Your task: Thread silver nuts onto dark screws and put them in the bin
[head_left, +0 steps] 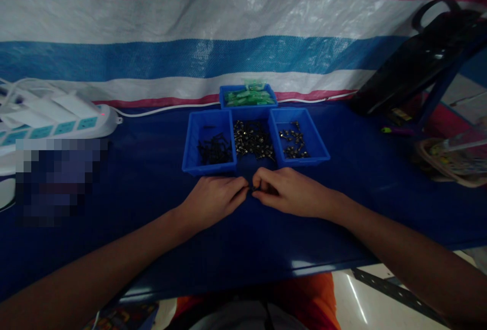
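Note:
My left hand (218, 198) and my right hand (285, 190) meet over the blue table, fingertips pinched on a small dark part (251, 188) between them. Its details are too small to make out. Just beyond them, a left blue bin (188, 142) holds black pieces (216, 150). Shiny metal pieces (254, 139) lie in a pile between the two front bins. The right blue bin (319, 142) has fewer metal pieces (294, 142) inside. Behind stands a smaller blue bin (249, 107) with green packets (251, 95).
A white power strip (108, 120) with plugs sits at the left, its cable running along the striped sheet (190, 56). At the right are a black bottle (411, 61) and a basket (452, 168). The table's front edge (228, 289) is near my body.

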{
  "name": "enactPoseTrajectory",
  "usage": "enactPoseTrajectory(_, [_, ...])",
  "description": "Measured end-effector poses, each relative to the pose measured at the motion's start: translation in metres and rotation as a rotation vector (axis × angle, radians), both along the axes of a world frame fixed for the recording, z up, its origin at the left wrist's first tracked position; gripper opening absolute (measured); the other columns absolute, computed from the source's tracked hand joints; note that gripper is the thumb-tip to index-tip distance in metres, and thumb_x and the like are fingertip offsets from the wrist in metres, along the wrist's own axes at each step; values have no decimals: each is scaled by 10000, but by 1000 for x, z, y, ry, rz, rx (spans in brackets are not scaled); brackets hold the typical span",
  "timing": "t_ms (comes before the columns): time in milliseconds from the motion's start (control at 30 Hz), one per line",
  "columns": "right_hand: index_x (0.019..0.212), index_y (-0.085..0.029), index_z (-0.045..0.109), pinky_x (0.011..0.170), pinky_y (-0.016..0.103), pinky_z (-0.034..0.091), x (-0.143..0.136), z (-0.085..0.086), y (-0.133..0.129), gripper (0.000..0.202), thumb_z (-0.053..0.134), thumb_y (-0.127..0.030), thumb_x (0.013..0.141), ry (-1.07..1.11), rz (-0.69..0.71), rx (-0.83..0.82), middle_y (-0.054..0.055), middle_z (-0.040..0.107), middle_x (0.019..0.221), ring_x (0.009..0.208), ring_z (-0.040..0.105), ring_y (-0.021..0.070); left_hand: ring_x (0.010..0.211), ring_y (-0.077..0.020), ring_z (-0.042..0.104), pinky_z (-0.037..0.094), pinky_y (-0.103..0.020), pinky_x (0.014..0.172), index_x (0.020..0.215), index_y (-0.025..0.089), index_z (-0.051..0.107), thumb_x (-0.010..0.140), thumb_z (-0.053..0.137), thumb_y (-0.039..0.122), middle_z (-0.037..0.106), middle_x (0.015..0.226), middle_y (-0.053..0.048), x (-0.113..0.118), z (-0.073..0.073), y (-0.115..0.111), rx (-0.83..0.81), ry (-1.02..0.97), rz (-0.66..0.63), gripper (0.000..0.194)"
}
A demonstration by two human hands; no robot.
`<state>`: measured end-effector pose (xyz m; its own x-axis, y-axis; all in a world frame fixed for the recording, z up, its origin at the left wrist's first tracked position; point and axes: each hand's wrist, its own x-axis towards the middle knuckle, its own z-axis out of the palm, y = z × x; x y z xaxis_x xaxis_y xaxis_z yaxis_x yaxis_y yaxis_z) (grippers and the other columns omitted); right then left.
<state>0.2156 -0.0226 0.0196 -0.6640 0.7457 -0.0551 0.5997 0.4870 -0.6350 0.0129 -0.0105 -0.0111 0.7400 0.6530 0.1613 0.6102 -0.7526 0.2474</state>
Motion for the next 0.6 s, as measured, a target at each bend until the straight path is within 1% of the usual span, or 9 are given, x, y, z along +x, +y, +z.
enactPoseTrajectory(167, [916,-182,463,530,196,317,0,-3,1,94,494,-186,827,48,15,-36,-57,536,639,572,508,80,546,-90,550,348,-205,505,783,175,551,873,422,269,572,617,38,-1,-1,1,-18,-20,-8,183])
enactPoseTrajectory(367, [922,-183,463,533,204,320,1,-4,3,113,505,-172,816,40,12,-78,-53,540,648,573,504,88,522,-88,541,334,-205,485,786,173,547,874,423,289,564,599,38,-1,-1,0,1,-15,5,190])
enactPoseTrajectory(600, [916,-185,460,537,203,327,0,-3,2,104,503,-177,822,45,18,-74,-51,544,656,574,508,88,517,-88,535,338,-200,487,775,176,526,871,429,285,552,591,43,-2,-2,1,-14,-29,8,175])
